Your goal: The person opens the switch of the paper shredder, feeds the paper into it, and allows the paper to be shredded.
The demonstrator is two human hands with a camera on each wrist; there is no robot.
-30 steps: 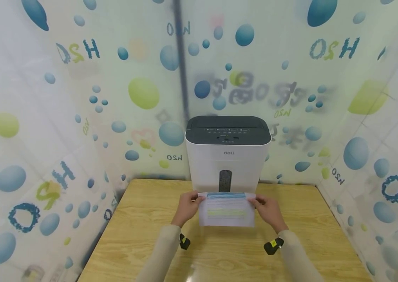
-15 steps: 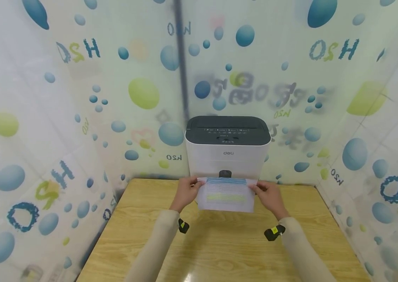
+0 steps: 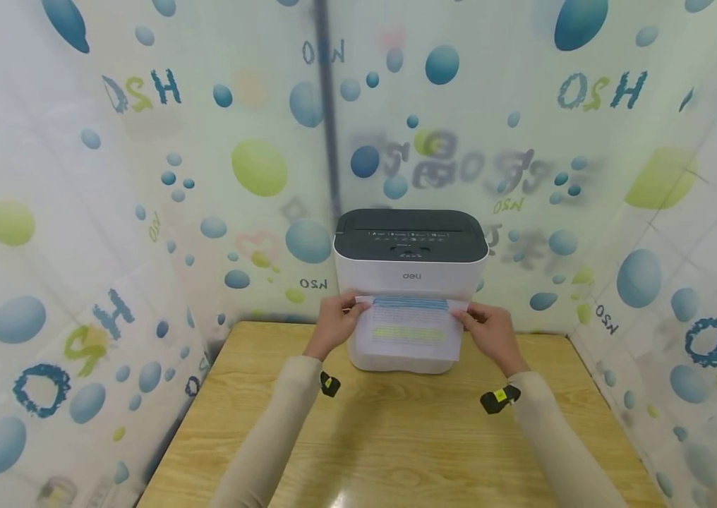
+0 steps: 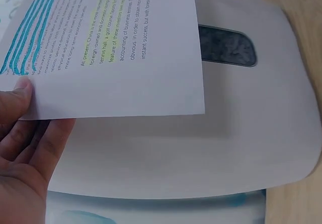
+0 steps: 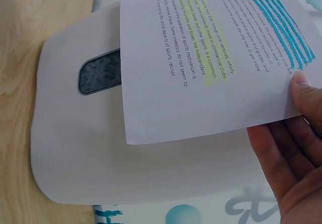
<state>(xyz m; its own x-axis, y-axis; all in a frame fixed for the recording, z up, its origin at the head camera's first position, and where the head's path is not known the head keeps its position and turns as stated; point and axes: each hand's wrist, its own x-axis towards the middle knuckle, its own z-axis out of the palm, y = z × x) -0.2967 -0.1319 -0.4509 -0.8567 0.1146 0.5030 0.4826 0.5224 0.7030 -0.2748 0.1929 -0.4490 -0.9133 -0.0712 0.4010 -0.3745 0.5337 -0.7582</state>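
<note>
A printed sheet of paper [image 3: 408, 339], marked with blue and yellow highlighter, is held in front of a white paper shredder [image 3: 411, 279] with a dark top. My left hand [image 3: 334, 324] pinches the sheet's upper left corner, thumb on the printed face and fingers behind. At the upper right corner my right hand [image 3: 490, 331] pinches it the same way. In the left wrist view the paper [image 4: 151, 90] stands apart from the shredder's front [image 4: 151, 158], and part of its dark window [image 4: 229, 46] shows past the edge. The right wrist view shows the same window [image 5: 102, 73], partly covered.
The shredder stands at the back of a wooden table [image 3: 409, 437], close to a patterned curtain [image 3: 257, 233]. Similar curtains hang along both sides. Each wrist carries a small black camera, one on the left [image 3: 329, 384] and one on the right [image 3: 499, 400].
Both hands have raised the sheet up the shredder's front. It now covers the window in the head view, and the shredder's base has come into sight below the paper.
</note>
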